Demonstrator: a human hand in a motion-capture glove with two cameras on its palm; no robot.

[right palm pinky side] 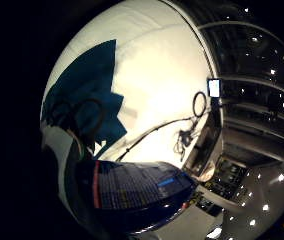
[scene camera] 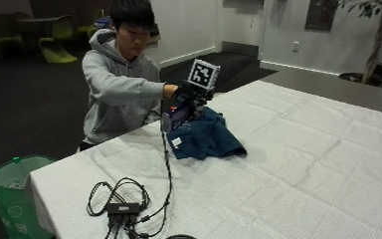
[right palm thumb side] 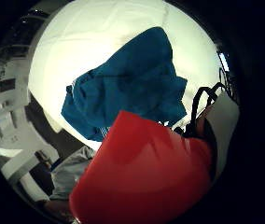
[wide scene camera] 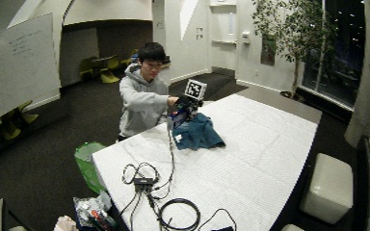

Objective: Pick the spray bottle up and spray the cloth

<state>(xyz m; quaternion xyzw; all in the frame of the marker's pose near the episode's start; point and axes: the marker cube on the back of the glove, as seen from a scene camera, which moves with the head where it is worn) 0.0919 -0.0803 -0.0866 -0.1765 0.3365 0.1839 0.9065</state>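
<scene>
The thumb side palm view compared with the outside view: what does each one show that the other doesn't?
Only the thumb side palm view shows a red part, apparently of the spray bottle, filling the foreground close to the palm. Only the outside view shows the person, the gloved right hand gripping the spray bottle above the cloth, a black cable bundle and a green bin. Both show the crumpled blue cloth on the white table.

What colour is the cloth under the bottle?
The cloth is dark teal-blue, lying crumpled on the white table cover; the thumb side palm view shows it best.
</scene>
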